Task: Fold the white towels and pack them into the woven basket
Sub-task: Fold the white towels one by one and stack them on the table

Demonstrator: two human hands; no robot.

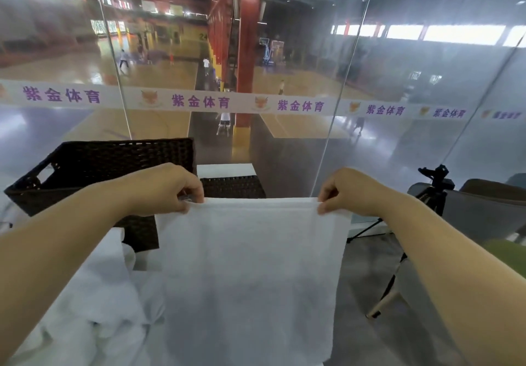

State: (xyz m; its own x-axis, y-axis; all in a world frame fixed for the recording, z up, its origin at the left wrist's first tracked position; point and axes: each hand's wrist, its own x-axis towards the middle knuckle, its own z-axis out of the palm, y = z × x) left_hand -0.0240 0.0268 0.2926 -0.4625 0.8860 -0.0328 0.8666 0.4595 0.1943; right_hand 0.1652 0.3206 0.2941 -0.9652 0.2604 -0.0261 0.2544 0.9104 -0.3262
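Left hand [170, 187] and right hand [345, 192] each pinch a top corner of the towel [250, 274] hanging before the basket [94, 166]; I'd keep the corners level, then bring them together squarely.

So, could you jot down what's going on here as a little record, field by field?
held item: white towel, hanging flat in front of the person
left hand: pinches the towel's top left corner
right hand: pinches the towel's top right corner
container: dark woven basket, behind the left hand
waiting: pile of white towels, crumpled, lower left
surroundings: tripod at the right; glass wall ahead, with a sports court beyond
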